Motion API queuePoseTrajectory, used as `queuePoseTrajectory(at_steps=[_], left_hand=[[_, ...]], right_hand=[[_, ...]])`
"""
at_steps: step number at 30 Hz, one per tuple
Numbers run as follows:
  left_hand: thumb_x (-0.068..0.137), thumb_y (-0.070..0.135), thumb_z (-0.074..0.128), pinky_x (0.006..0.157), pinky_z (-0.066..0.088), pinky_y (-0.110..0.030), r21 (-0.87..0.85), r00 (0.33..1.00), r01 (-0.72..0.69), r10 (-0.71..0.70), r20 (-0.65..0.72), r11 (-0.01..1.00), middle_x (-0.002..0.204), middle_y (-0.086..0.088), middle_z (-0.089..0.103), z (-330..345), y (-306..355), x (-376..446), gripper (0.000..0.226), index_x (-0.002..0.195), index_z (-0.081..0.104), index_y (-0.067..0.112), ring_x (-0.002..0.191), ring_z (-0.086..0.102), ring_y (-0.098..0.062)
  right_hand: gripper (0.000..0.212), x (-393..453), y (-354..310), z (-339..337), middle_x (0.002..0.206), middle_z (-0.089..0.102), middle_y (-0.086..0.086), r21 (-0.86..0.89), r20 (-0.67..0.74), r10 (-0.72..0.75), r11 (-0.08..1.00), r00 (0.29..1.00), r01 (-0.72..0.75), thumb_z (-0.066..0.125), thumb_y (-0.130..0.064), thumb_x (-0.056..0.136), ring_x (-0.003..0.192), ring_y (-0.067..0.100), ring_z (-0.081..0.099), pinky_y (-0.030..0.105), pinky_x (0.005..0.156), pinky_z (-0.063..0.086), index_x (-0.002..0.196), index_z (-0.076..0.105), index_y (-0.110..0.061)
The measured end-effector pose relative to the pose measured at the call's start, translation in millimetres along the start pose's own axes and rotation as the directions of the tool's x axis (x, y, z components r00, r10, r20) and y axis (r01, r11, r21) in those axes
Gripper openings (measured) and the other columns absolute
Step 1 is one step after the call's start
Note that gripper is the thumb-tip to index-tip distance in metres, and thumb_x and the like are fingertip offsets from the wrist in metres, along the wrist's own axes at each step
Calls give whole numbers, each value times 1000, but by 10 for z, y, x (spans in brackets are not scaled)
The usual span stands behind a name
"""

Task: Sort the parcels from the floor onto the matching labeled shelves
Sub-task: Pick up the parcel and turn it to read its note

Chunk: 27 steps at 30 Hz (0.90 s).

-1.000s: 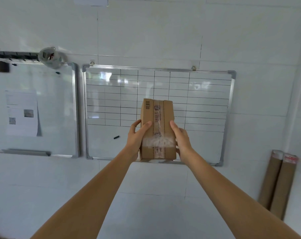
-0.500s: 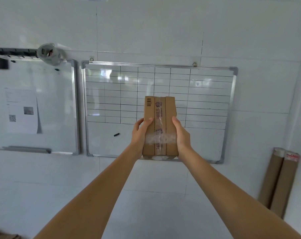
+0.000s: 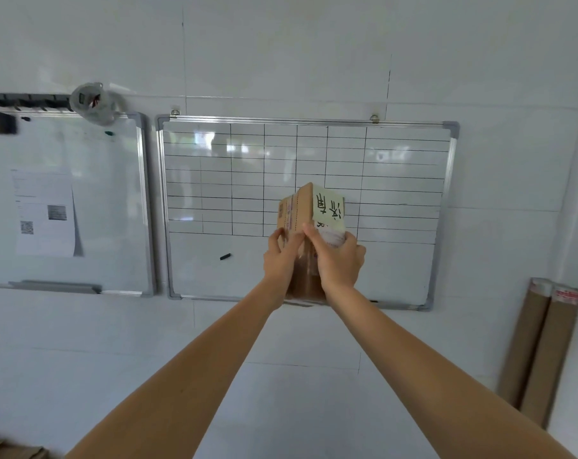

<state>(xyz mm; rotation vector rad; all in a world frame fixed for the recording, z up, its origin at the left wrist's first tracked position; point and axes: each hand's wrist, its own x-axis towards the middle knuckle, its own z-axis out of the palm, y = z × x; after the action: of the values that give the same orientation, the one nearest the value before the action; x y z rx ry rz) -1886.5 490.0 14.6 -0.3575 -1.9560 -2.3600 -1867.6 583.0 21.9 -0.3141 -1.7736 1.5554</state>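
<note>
I hold a small brown cardboard parcel [image 3: 301, 213] up at arm's length in front of a white wall. My left hand [image 3: 280, 256] grips its left side and my right hand [image 3: 339, 260] grips its right side. The parcel is turned so one corner edge faces me. A pale yellow label [image 3: 330, 210] with black handwritten characters shows on its right face, partly covered by my right fingers. No shelves are in view.
A gridded whiteboard [image 3: 214, 180] hangs on the wall behind the parcel, a second whiteboard [image 3: 108, 207] with a paper sheet to its left. Two brown cardboard tubes [image 3: 542, 346] lean at the right. A cardboard corner [image 3: 2, 450] shows at bottom left.
The parcel has been rotated in my hands: its taped front face has swung to the left and the labelled side now faces me. My hands have closed in on it.
</note>
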Motion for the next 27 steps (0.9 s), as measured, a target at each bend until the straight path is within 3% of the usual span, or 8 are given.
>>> queuePoseTrajectory(at_steps=[4,8,13,16,19,21,24,27], left_hand=[[75,66,69,78,59,-39,-36,995,44,-41,87,998,120,-6,66,-129,-1,32,82,138,35,26,102,68,-23],[45,78,78,88,58,-51,-5,991,72,-71,109,997,116,-8,72,-224,-121,151,117,139,45,17,102,72,-27],[48,75,79,90,57,-52,0,981,89,-87,172,996,116,-8,73,-245,-138,173,109,136,49,18,102,72,-28],[53,72,79,84,60,-45,1,980,100,-98,174,995,114,-8,73,-273,-146,136,103,136,50,18,100,73,-27],[77,62,67,77,59,-39,64,968,111,-122,220,992,110,-7,75,-306,-66,11,71,131,56,17,97,74,-25],[91,54,55,72,58,-35,98,934,178,-199,295,979,101,-6,77,-366,-14,-1,44,117,64,19,86,74,-23],[92,52,54,68,57,-30,126,881,262,-290,375,957,97,-6,76,-487,109,-4,40,110,66,19,77,72,-21],[90,52,56,70,56,-30,185,847,291,-342,407,939,101,-5,75,-560,208,11,39,109,66,20,80,72,-20]], right_hand=[[61,36,46,-73,116,58,4,81,67,-42,996,997,37,77,-61,76,102,19,64,32,80,57,115,61,-16],[49,67,48,-160,101,67,6,140,146,-15,990,989,-6,67,-54,90,83,10,65,19,64,48,112,58,-11],[43,142,53,-185,98,70,5,183,210,98,974,973,-137,70,-48,89,85,18,70,31,74,58,108,55,-13],[40,127,86,-182,96,70,4,195,221,131,965,966,-175,71,-43,90,85,18,69,29,70,57,110,55,-12],[40,125,96,-189,100,69,5,182,263,179,956,948,-231,71,-40,91,82,14,65,26,64,50,112,52,-11],[54,148,79,-208,107,67,7,152,309,241,942,920,-298,72,-47,84,86,15,62,30,68,48,118,47,-13],[88,134,6,-261,111,64,9,99,417,336,907,845,-409,75,-61,63,98,26,61,39,70,51,134,42,-21],[79,140,-57,-287,118,65,12,160,475,359,863,803,-480,77,-58,71,107,34,64,57,80,58,135,45,-24]])
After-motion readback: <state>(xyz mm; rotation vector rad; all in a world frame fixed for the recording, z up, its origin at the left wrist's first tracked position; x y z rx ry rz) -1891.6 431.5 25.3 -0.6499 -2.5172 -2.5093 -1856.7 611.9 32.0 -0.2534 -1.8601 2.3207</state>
